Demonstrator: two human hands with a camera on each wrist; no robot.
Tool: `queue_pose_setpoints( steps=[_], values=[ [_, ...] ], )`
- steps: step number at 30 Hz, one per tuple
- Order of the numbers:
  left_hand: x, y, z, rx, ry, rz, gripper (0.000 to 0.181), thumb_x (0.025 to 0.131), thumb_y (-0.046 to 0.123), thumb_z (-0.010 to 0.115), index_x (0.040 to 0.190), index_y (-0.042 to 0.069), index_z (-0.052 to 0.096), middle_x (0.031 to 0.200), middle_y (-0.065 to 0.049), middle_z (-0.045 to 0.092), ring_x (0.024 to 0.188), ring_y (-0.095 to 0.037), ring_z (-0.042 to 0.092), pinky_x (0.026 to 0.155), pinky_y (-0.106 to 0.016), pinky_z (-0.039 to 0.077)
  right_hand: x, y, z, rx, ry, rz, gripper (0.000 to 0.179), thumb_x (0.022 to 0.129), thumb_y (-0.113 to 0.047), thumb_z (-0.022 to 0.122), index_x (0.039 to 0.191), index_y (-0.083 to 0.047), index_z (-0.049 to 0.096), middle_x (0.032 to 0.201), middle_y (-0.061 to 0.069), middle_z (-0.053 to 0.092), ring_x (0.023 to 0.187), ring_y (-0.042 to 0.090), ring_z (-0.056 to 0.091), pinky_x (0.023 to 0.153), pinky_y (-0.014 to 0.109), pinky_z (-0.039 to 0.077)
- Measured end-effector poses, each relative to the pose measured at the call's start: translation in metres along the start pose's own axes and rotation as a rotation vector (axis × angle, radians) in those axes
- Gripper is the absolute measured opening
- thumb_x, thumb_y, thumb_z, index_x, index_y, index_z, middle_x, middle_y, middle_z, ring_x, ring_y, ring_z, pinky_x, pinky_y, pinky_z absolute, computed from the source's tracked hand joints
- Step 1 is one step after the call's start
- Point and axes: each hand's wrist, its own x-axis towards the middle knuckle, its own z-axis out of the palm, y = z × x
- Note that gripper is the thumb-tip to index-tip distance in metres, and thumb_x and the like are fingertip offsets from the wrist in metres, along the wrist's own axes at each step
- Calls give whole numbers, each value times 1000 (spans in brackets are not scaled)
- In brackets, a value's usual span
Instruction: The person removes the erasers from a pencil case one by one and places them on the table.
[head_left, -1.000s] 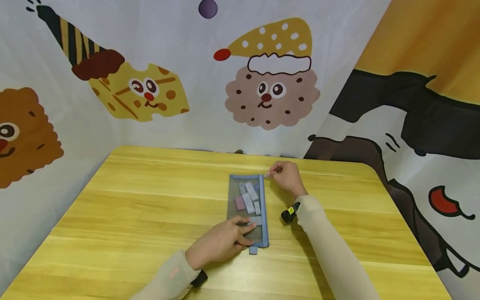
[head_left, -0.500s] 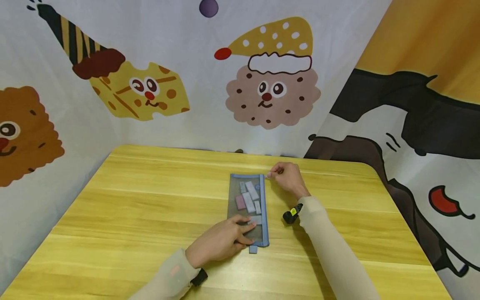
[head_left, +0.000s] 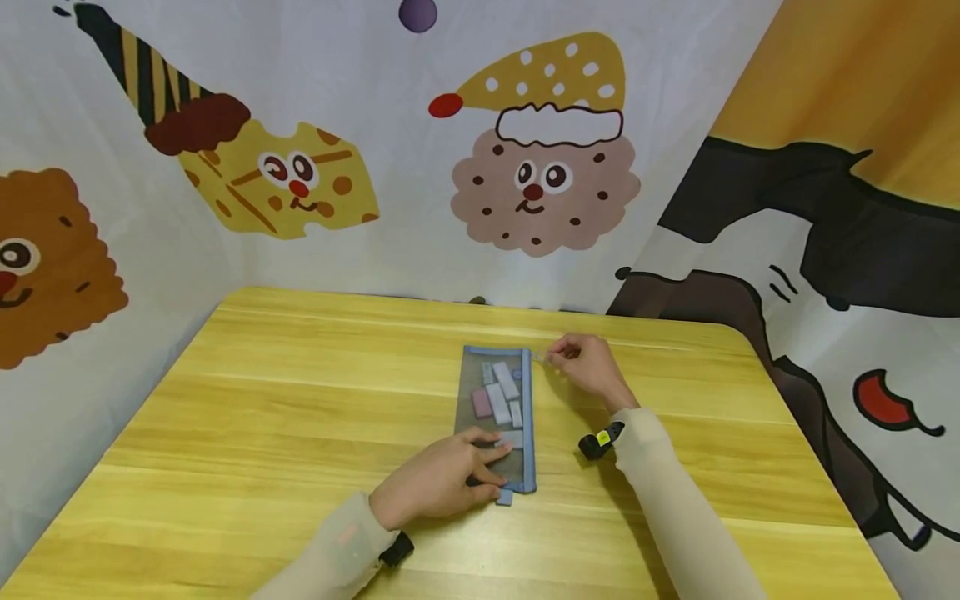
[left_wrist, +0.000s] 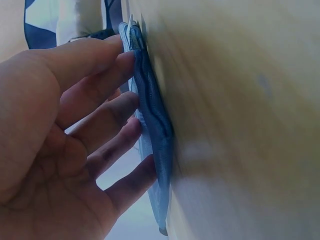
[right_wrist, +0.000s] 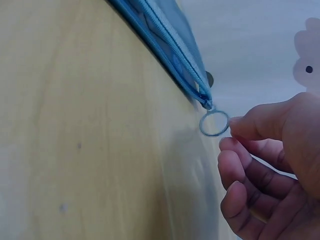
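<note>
A blue-edged mesh zip pouch (head_left: 468, 375) lies flat on the table, its zip (head_left: 528, 417) along the right side. Through the mesh show several pale blocks (head_left: 496, 403) and a pink one (head_left: 481, 403). My left hand (head_left: 438, 479) rests on the pouch's near end, fingers spread and mostly straight. At the far right corner, my right hand (head_left: 588, 367) pinches the edge of the zip pull's ring (right_wrist: 201, 125) between thumb and forefinger, its other fingers loosely curled. Against the pouch's edge the left fingers (left_wrist: 127, 102) show in the left wrist view.
A small blue tab (head_left: 505, 497) sticks out from the pouch's near end. The wooden table (head_left: 285, 417) stretches around it, with a cartoon-printed cloth (head_left: 405, 192) hanging behind and at the sides. Each wrist wears a black strapped device (head_left: 600, 442).
My right hand has drawn slightly to the right and nearer, so more of the ring shows between it and the pouch. The left hand stays on the pouch.
</note>
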Motion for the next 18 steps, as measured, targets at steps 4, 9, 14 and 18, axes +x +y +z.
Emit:
queue_pose_setpoints(
  steps=[4,9,14,18],
  values=[
    [0,0,0,-18,1,-6,22,99,37,68,115,26,78,152,8,51,149,-19,41,120,-43,39,-10,1,-5,5,2,-2,13,98,-25,69,101,-13,75,95,7,73,80,20,63,69,32,51],
    [1,0,0,-40,26,0,20,99,37,68,111,26,80,149,7,55,148,-18,43,119,-42,41,-24,2,-10,-6,2,-8,12,99,-23,68,101,-14,75,94,8,73,78,18,62,68,30,50],
    [3,2,-1,-100,49,-12,18,98,36,69,106,25,82,144,7,59,145,-18,47,118,-43,43,-39,0,-12,40,-26,5,12,101,-23,66,103,-13,74,89,12,73,73,22,64,63,30,51],
    [5,3,-3,-133,75,-3,19,98,35,69,103,22,82,140,4,65,142,-20,52,117,-45,43,-49,-1,-12,85,-41,25,13,101,-22,66,105,-12,73,88,14,73,73,26,65,62,29,50]
  ],
)
